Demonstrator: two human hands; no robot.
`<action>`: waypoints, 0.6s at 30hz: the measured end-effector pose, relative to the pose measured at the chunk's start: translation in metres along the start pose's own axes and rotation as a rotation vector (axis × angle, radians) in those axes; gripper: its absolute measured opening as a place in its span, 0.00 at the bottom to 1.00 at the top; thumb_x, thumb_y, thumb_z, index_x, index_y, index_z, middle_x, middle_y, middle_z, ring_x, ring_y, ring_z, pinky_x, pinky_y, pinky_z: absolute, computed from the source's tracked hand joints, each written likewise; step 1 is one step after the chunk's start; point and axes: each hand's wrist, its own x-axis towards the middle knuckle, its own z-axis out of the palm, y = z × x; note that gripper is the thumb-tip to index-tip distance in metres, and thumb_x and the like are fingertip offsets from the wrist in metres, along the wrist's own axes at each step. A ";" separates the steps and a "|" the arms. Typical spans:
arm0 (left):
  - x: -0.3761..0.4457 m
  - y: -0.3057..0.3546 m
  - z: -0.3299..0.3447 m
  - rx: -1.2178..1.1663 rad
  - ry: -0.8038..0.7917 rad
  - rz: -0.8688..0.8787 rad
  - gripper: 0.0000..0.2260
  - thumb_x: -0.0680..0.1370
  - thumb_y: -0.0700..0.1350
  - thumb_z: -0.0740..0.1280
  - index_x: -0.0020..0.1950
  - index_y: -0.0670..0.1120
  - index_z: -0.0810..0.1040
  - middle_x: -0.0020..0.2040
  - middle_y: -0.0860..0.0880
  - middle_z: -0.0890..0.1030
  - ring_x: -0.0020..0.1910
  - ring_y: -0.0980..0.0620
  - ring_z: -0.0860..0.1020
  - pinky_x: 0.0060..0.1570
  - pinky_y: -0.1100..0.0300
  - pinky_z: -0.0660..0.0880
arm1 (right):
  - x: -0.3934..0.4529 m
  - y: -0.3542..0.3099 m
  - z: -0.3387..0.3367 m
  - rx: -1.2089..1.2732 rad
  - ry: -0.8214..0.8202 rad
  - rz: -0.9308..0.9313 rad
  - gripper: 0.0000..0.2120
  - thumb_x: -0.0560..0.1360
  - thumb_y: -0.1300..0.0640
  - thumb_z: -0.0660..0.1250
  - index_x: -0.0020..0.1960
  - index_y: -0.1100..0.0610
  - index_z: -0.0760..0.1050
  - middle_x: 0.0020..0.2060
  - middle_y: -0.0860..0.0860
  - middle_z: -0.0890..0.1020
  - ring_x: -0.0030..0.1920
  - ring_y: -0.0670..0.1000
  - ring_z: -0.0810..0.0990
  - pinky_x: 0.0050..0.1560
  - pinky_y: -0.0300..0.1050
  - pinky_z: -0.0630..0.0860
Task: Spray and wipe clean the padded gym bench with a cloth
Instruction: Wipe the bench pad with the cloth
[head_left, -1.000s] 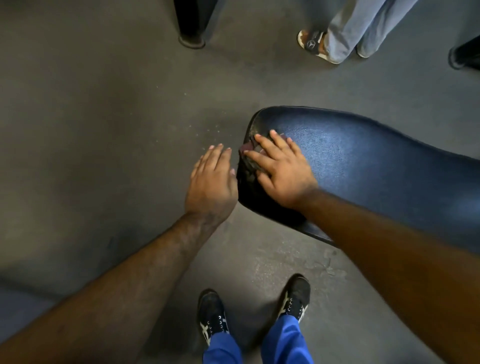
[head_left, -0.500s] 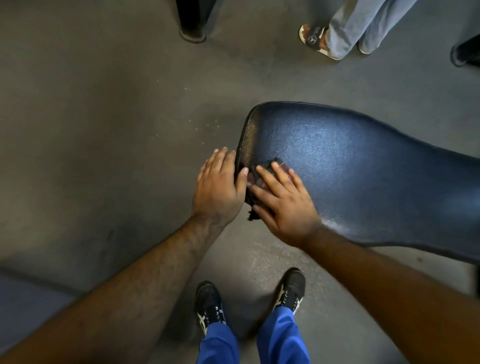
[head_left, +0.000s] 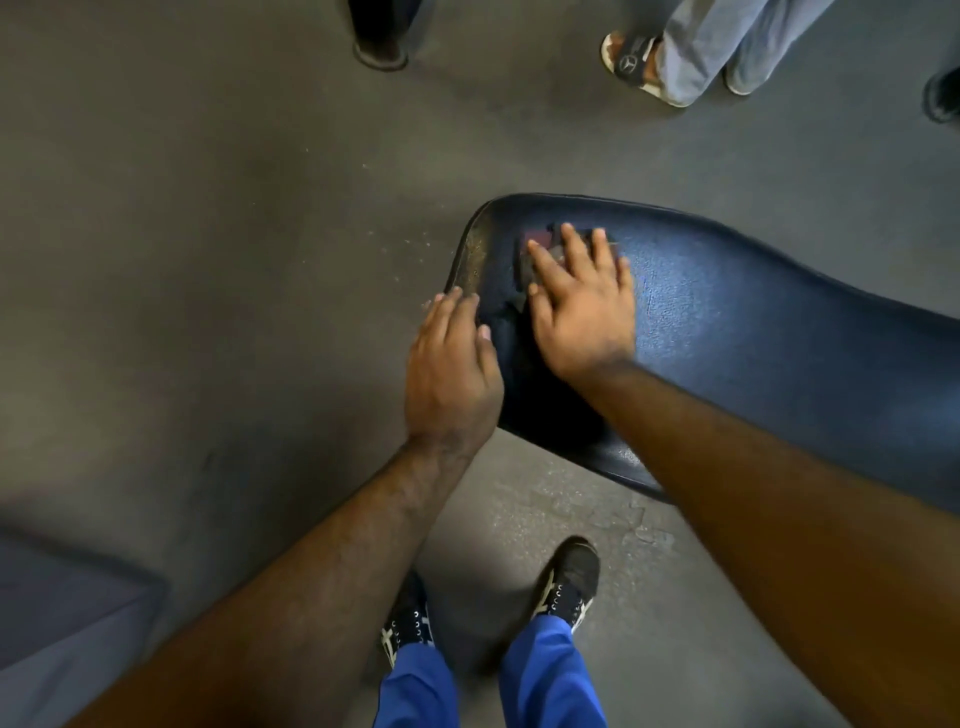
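1. Floor: grey, with pale specks just off the bench's rounded end. A second person's feet stand well beyond the bench's far edge, and a dark post base lies farther off that side.
2. Bench: dark blue padded top. Its long axis runs from the rounded end in front of me away to my right and slightly towards me; the rounded end points to my left. The rim at that end looks worn or dusty.
3. My left hand: flat and unclenched, grasping nothing, its fingers resting against the side of the bench at the rounded end, apparently to steady it.
4. My right hand: pressed palm-down on the bench top near the rounded end, fingers spread flat over the cloth. It pins the cloth rather than clenching it.
5. Cloth: small, dark with a reddish patch, lying flat on the bench top under my right fingers, close to the rounded end. It is blurred; I cannot tell its fold.
6. Risks, in my judgement: a flat-palm hold could let the cloth bunch or slip out at the bench's edge; wet padding could make my hand skid; the worn rim may be skipped. No spray bottle is in view.
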 end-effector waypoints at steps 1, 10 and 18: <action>0.000 0.005 0.005 0.001 -0.001 0.013 0.21 0.81 0.47 0.54 0.69 0.40 0.73 0.71 0.42 0.73 0.73 0.45 0.67 0.72 0.49 0.65 | 0.003 -0.002 0.001 0.006 -0.011 -0.117 0.25 0.80 0.44 0.51 0.77 0.43 0.64 0.80 0.50 0.60 0.81 0.58 0.52 0.79 0.60 0.48; 0.000 0.036 0.053 0.184 0.074 0.057 0.22 0.79 0.45 0.57 0.72 0.39 0.70 0.74 0.42 0.69 0.75 0.45 0.65 0.76 0.49 0.58 | 0.039 0.031 -0.008 -0.005 -0.041 -0.278 0.26 0.79 0.46 0.53 0.76 0.44 0.66 0.79 0.52 0.63 0.80 0.59 0.55 0.78 0.61 0.51; 0.000 0.041 0.058 0.391 0.049 0.053 0.24 0.80 0.46 0.56 0.74 0.39 0.67 0.76 0.41 0.66 0.77 0.44 0.61 0.76 0.47 0.57 | 0.023 0.061 -0.012 -0.011 -0.018 -0.242 0.26 0.79 0.46 0.54 0.77 0.46 0.66 0.79 0.54 0.64 0.79 0.60 0.57 0.78 0.61 0.52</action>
